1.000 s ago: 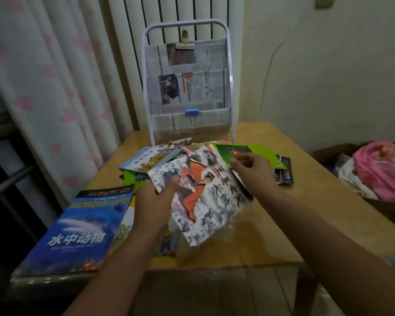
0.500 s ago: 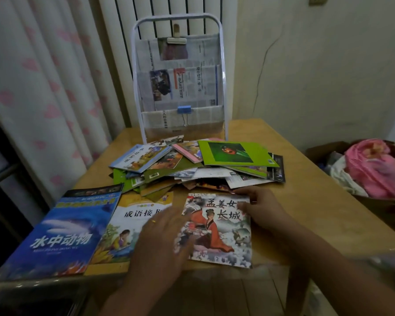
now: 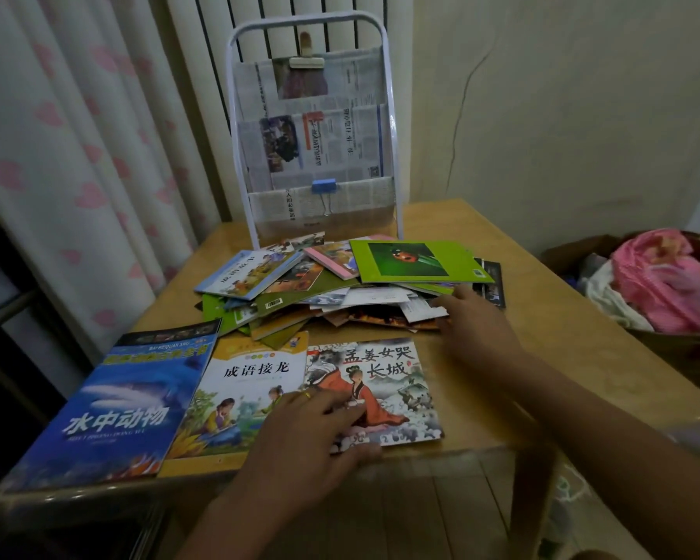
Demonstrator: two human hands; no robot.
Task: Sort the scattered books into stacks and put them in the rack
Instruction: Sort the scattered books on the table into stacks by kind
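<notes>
The left hand (image 3: 312,434) lies flat, fingers spread, on the red-robed picture book (image 3: 384,386) nearest the table (image 3: 542,357) edge. Beyond that book, the right hand (image 3: 475,323) touches the scattered pile (image 3: 340,289) with straight fingers.

Home room: heart-print curtain (image 3: 77,155), radiator (image 3: 300,30), laundry box (image 3: 663,284).

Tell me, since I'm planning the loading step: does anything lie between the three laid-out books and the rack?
Yes. The loose pile of books covers the table between the three laid-out books and the rack, right up to its foot. The right hand touches that pile.
</notes>
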